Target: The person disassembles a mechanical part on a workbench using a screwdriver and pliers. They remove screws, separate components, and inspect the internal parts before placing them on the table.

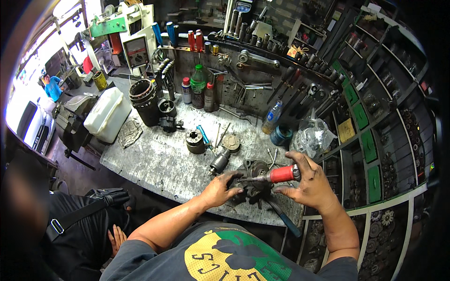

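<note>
A tool with a red barrel [281, 174], a silvery back end and a slim metal shaft lies level over a dark metal part [257, 187] near the bench's front edge. My right hand [313, 183] is around its back end, thumb below and forefinger above, both spread clear of the barrel. Against the left side of the dark part, beside the shaft's tip, my left hand [219, 189] grips with thumb and forefinger. Its fingertips are partly hidden. A blue-ended handle [288, 225] slants out from under the part. Left of it lies a silvery cylindrical metal part [219, 161].
On the metal-topped bench [154, 164] stand a ring-shaped part [195, 141], a black cylinder [143, 100], bottles [198, 84] and a white container [108, 114]. A plastic bag [313, 136] lies right. Tools hang behind; shelves [370, 145] line the right. Another person [84, 229] is close at left.
</note>
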{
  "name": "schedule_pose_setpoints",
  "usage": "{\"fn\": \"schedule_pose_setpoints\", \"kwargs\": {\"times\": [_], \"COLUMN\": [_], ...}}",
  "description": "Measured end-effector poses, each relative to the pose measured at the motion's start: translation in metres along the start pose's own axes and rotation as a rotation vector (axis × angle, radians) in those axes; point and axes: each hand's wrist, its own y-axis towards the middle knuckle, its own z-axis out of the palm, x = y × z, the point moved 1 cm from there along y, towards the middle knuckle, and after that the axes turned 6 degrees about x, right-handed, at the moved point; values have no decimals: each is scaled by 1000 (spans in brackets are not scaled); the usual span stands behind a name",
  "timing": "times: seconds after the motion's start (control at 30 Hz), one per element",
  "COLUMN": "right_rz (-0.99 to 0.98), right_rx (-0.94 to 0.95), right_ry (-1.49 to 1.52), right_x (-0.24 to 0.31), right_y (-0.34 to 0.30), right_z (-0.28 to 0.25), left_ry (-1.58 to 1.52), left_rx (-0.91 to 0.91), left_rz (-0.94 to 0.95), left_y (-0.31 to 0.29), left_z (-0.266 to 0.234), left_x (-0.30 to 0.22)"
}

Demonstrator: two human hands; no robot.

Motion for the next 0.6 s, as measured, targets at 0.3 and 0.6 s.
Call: {"fn": "schedule_pose_setpoints", "kwargs": {"times": [0.3, 0.6], "right_rz": [232, 570], "right_rx": [70, 124], "right_ry": [68, 175], "right_x": [1, -7], "right_y": [-4, -17], "right_z": [-1, 11], "left_ry": [17, 12], "left_rx": [-63, -13], "left_rz": [25, 45], "left_y": [-1, -3], "left_z": [3, 3], "left_x": [7, 5]}}
